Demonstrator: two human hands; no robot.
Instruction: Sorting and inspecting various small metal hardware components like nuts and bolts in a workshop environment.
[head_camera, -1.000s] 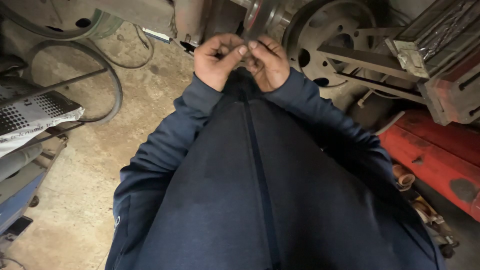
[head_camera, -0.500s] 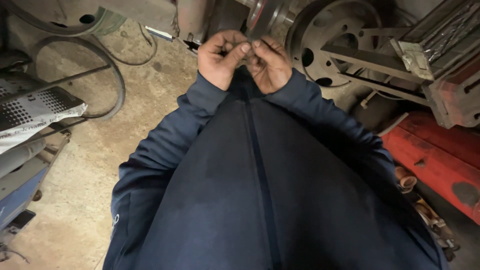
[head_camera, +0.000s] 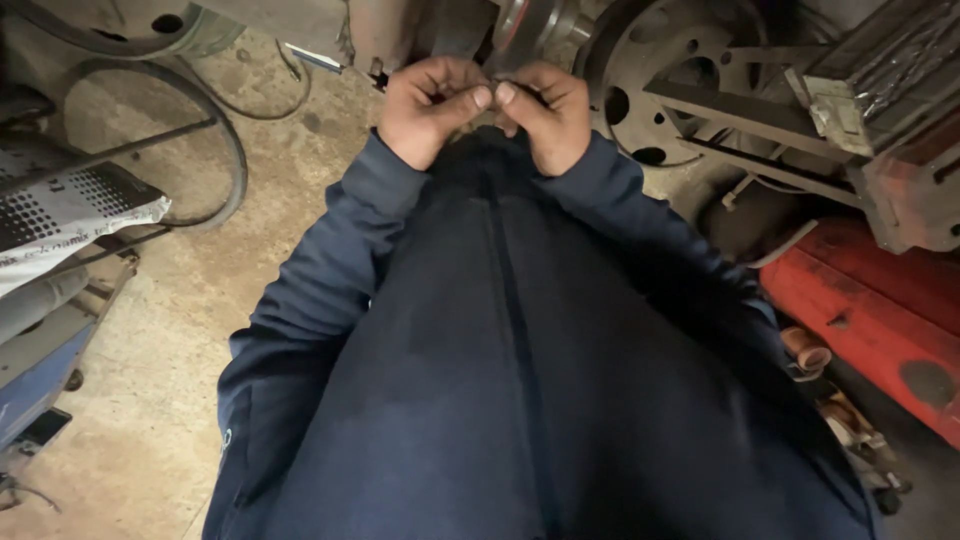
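Head view: left hand (head_camera: 432, 108) and right hand (head_camera: 545, 112) are up in front of the chest, thumbs touching, fingers curled in. Something small and dark, a small part (head_camera: 505, 84), seems pinched betw. the fingertips of both; too small to tell what it is. Both hands closed, right one on that bit; can't tell if left grips it too. Blue sleeves, dark jacket (head_camera: 520, 380) fills the middle. Just behind the hands: wheel hub (head_camera: 540, 25) and brake disc (head_camera: 660, 70). Right: red jack (head_camera: 870, 310). Left: rubber belt (head_camera: 225, 150) on concrete floor (head_camera: 150, 400).
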